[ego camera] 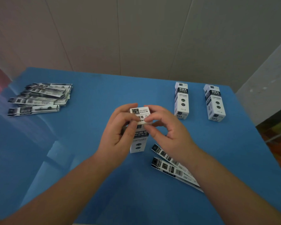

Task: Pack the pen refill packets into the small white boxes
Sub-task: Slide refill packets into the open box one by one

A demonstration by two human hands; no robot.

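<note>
A small white box (139,142) stands upright at the middle of the blue table (104,184). My left hand (118,132) grips its left side near the top. My right hand (167,129) pinches the box's top flap with thumb and fingertips. Two pen refill packets (169,166) lie flat on the table just under my right wrist. A fanned pile of several refill packets (40,98) lies at the far left. Two more white boxes stand upright at the far right, one (181,100) nearer the middle and one (214,102) further right.
A pale panelled wall (136,38) rises behind the table. The table's right edge runs diagonally past the boxes, with a grey surface (266,95) and a colourful patch (277,135) beyond it.
</note>
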